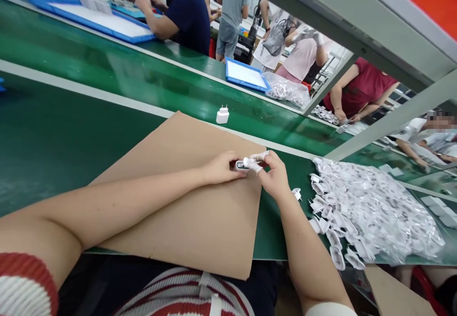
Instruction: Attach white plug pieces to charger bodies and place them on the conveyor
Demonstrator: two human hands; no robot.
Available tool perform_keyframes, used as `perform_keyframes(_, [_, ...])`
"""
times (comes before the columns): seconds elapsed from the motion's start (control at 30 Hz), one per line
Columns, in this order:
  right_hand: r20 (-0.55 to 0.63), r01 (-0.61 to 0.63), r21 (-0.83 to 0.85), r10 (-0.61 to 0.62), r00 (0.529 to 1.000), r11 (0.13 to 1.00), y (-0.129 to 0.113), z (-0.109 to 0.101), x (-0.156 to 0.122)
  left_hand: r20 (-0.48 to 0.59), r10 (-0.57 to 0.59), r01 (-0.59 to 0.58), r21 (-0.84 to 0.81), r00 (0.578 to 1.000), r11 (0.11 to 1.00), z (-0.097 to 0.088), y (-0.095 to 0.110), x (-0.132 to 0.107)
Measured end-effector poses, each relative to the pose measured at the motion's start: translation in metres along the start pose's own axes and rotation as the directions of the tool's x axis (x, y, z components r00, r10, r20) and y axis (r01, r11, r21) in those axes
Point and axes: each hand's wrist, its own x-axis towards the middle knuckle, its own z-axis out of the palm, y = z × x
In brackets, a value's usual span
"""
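Observation:
My left hand (223, 167) is closed round a white plug charger housing (240, 166), whose open end faces me and shows dark and metallic parts inside. My right hand (274, 175) wears white finger cots and is pinched against the right side of that housing. Whatever its fingertips grip is covered by the cots. Both hands are above a brown cardboard sheet (200, 216) on the green bench. Beyond the sheet, a white two-pin charger (222, 115) stands upright on the green conveyor belt (150, 85).
At my right, a clear plastic bag (385, 211) full of white housings spills several loose ones (333, 237) beside my forearm. Blue-rimmed trays (247, 74) lie across the belt. A grey metal frame (396, 121) slants overhead on the right. Co-workers (189, 14) are across the line.

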Motion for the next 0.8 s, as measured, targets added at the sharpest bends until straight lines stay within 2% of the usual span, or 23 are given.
perform_keyframes(0.13, [0.112,0.166,-0.317,-0.137,0.984,0.934,-0.003,0.006,0.002,0.015,0.017,-0.017,-0.031,1.000,0.999,-0.002,-0.002,0.000])
perform_keyframes(0.23, [0.191,0.236,-0.438,-0.167,0.967,0.868,-0.004,0.009,0.005,0.015,0.036,-0.035,-0.030,0.999,0.999,-0.002,-0.005,0.001])
perform_keyframes(0.33, [0.226,0.273,-0.475,-0.183,0.957,0.837,-0.004,0.010,0.007,0.014,0.018,-0.018,-0.041,1.000,0.999,-0.001,-0.006,0.002])
perform_keyframes(0.57, [0.192,0.278,-0.506,-0.207,0.959,0.817,-0.006,0.008,0.006,0.016,-0.008,0.008,-0.042,1.000,0.999,0.000,-0.009,0.005])
perform_keyframes(0.8, [0.235,0.264,-0.543,-0.157,0.959,0.797,-0.010,0.013,0.009,-0.002,0.012,-0.012,-0.038,1.000,0.999,0.001,-0.009,0.005])
